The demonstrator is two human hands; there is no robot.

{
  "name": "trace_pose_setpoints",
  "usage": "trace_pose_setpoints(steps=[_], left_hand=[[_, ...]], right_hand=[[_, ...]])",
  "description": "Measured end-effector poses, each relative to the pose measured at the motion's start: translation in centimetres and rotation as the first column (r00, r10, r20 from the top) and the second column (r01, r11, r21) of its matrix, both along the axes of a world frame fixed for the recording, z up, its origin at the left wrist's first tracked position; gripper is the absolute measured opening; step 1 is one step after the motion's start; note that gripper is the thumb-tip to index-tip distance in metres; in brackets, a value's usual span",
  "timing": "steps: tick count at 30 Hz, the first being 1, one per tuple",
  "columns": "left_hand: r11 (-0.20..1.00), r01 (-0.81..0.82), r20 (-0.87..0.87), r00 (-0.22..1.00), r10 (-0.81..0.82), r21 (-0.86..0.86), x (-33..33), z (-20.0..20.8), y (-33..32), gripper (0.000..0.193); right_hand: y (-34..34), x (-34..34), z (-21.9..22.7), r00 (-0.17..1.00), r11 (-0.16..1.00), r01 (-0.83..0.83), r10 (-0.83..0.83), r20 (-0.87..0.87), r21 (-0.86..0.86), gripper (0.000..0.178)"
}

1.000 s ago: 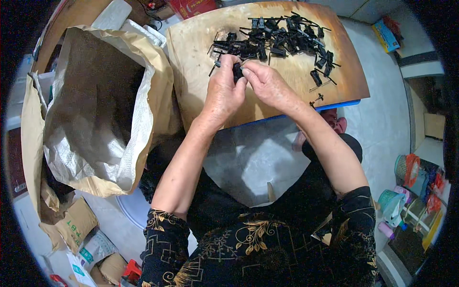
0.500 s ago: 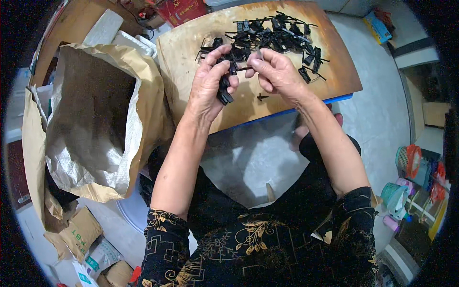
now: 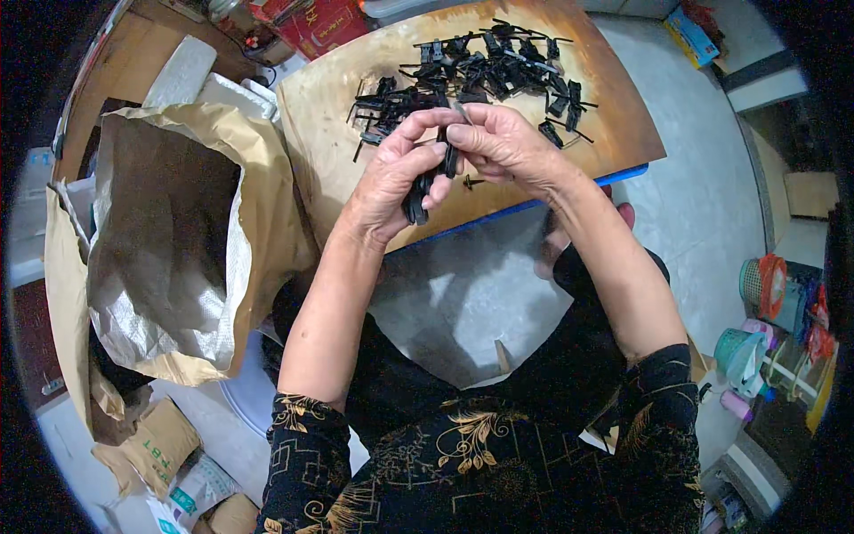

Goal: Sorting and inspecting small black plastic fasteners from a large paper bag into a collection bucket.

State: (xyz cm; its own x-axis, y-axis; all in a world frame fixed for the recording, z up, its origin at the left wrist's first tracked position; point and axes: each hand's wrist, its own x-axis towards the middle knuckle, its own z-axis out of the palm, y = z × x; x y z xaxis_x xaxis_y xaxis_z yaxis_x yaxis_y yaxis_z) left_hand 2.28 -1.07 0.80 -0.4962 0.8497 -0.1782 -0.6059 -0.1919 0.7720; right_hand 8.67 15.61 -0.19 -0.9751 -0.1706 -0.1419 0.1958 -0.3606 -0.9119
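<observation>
Two hands work over one board (image 3: 614, 107), and between them sits black work (image 3: 415, 205) near the middle of the frame; fingers cover too much for me to say whether it is one part or two. The left hand (image 3: 396, 178) is closed around it, its lower end poking out below the palm. The right hand (image 3: 507, 147) has its fingers drawn in at the upper end, though I can't tell whether they pinch anything. One pile (image 3: 498, 67) of black parts, too tangled to count, fills the top centre, and one small loose piece (image 3: 470, 182) lies just below the right hand. One big sack (image 3: 271, 178) gapes at the left; at least three packages (image 3: 160, 440) sit at lower left. Half a second ago the hands were apart, with a thin dark stick reaching from the right fingers; now they meet. The black parts look like plastic, blocky with thin rods; the board is smooth, tan and scorched-looking brown toward its right; the sack is creased brown paper with a shiny woven lining.
</observation>
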Motion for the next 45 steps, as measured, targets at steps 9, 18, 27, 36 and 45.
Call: trace_pose_setpoints(steps=[9, 18, 27, 36, 45], left_hand=[[0.939, -0.19, -0.515, 0.857, 0.015, -0.288, 0.2, 0.2, -0.4, 0.03], [0.877, -0.349, -0.574, 0.812, 0.107, -0.331, -0.7, 0.3, -2.4, 0.03], [0.836, -0.442, -0.616, 0.77, 0.168, -0.325, -0.9, 0.3, -3.6, 0.03], [0.791, -0.545, -0.735, 0.65, 0.19, -0.277, -1.0, -0.3, -4.2, 0.028], [0.758, -0.615, -0.857, 0.492, 0.153, -0.217, -0.3, -1.6, -3.3, 0.026]], right_hand=[[-1.2, -1.3, 0.0, 0.987, 0.936, 0.157, -0.14, -0.077, 0.314, 0.022], [-4.1, -1.7, 0.7, 0.983, 0.961, 0.162, -0.176, 0.044, 0.223, 0.033], [-6.1, -2.1, 0.5, 0.996, 0.969, 0.049, -0.065, 0.06, 0.243, 0.037], [-7.2, -2.9, -0.2, 0.998, 0.968, 0.042, -0.053, 0.037, 0.247, 0.027], [-6.4, -3.2, -2.7, 0.968, 0.801, 0.206, -0.083, -0.236, 0.562, 0.021]])
